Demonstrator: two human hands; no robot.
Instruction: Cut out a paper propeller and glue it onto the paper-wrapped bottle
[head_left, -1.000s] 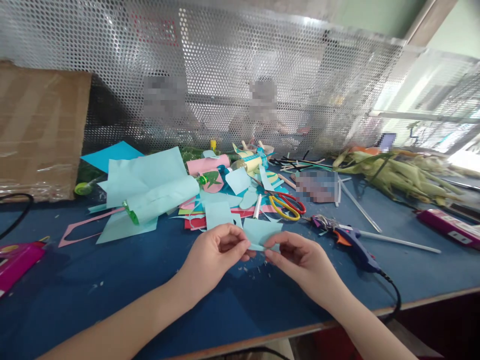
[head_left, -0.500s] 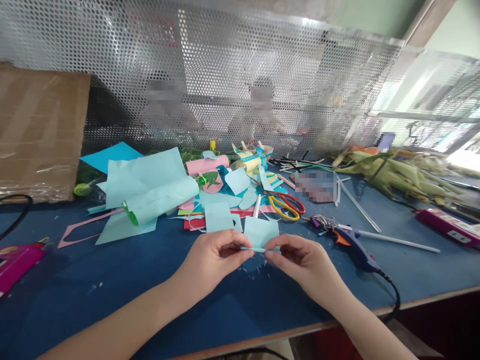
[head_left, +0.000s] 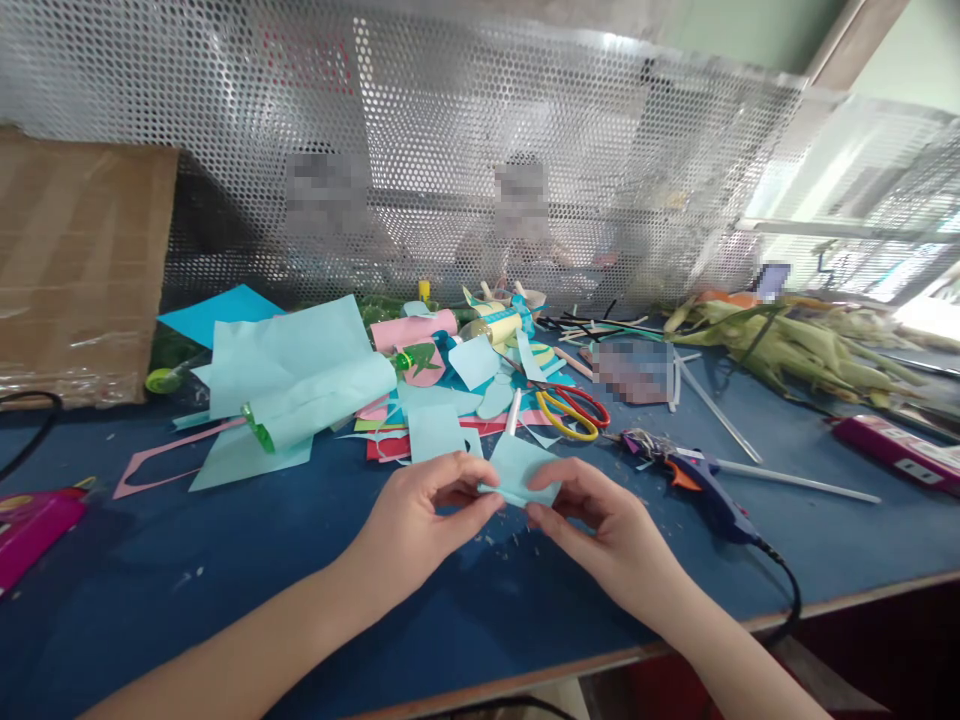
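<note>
A small piece of light blue paper (head_left: 520,464) is held up over the table, its near edge folded or rolled into a narrow strip. My left hand (head_left: 442,510) pinches the left end of that edge between thumb and fingers. At the right side, my right hand (head_left: 592,515) has its thumb and fingers closed about the paper. Just beyond lie more light blue paper sheets (head_left: 435,432) and scissors (head_left: 574,415) with yellow and red handles. A blue glue gun (head_left: 709,490) rests to the right of my right hand, with a clear glue stick at its rear.
A blue paper-wrapped bottle (head_left: 330,400) lies left on the blue table (head_left: 225,600). Cardboard (head_left: 82,270) leans at the far left, against a perforated metal screen (head_left: 450,130). Corn husks (head_left: 795,345) lie at the back right. Magenta boxes (head_left: 900,455) sit at both sides.
The paper has turned slightly and its right part has tilted, showing more of its face. My right fingers have shifted a little on it. Both hands stay in nearly the same place.
</note>
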